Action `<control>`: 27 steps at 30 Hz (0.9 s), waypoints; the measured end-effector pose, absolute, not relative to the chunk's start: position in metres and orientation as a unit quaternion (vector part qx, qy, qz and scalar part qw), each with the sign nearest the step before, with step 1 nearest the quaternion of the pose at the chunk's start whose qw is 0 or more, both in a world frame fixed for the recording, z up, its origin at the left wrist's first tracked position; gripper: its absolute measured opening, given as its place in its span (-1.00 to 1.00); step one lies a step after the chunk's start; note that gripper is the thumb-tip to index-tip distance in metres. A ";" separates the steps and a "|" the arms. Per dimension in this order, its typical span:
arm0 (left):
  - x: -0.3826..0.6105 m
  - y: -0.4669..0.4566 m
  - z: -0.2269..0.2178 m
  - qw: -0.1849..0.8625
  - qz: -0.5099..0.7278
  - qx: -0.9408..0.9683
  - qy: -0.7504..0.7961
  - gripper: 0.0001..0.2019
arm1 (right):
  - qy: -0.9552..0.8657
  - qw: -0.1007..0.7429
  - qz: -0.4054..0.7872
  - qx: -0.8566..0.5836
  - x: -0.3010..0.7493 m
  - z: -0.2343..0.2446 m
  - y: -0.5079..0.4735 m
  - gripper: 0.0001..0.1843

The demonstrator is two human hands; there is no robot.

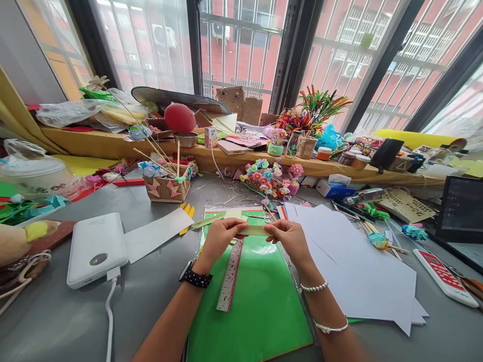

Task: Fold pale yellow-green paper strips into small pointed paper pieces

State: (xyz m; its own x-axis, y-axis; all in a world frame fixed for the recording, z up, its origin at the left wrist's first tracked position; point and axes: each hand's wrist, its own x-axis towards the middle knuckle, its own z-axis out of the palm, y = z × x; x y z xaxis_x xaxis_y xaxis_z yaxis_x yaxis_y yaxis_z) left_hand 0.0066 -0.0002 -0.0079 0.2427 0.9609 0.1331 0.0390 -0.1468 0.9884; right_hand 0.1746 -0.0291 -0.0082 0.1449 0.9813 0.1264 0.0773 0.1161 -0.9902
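Note:
A narrow pale green paper strip (256, 230) is stretched level between my two hands, above the green board (260, 296). My left hand (222, 235) pinches its left end between thumb and fingers. At the right end, my right hand (289, 235) pinches it the same way. Below my left hand a patterned ruler (230, 276) with a red edge lies slanted on the board. Just behind my hands is a pair of scissors (267, 217), partly hidden. A folded light green paper piece (207, 221) lies to the left of my left hand.
White paper sheets (350, 271) spread out to the right, near a red and white calculator (445, 276). A white power bank (98, 249) with a cable sits left, beside a cardboard box (168, 188) of sticks. Crochet-like flowers (266, 176) stand behind; a laptop (460, 216) is far right.

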 end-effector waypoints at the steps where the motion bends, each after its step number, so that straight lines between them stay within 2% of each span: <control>1: 0.007 0.000 -0.008 0.506 0.457 0.604 0.413 -0.82 | -0.503 0.551 0.412 -0.522 0.175 -0.008 -0.029 -0.80; 15: 0.004 0.000 -0.005 0.549 0.467 0.561 0.407 -0.77 | -0.479 0.569 0.475 -0.470 0.180 -0.011 -0.026 -0.75; 21: -0.004 0.005 -0.008 0.517 0.509 0.536 0.431 -0.75 | -0.441 0.633 0.426 -0.473 0.189 -0.015 -0.022 -0.71; 27: 0.004 0.001 -0.005 0.546 0.476 0.554 0.410 -0.79 | -0.495 0.564 0.456 -0.479 0.179 -0.011 -0.026 -0.77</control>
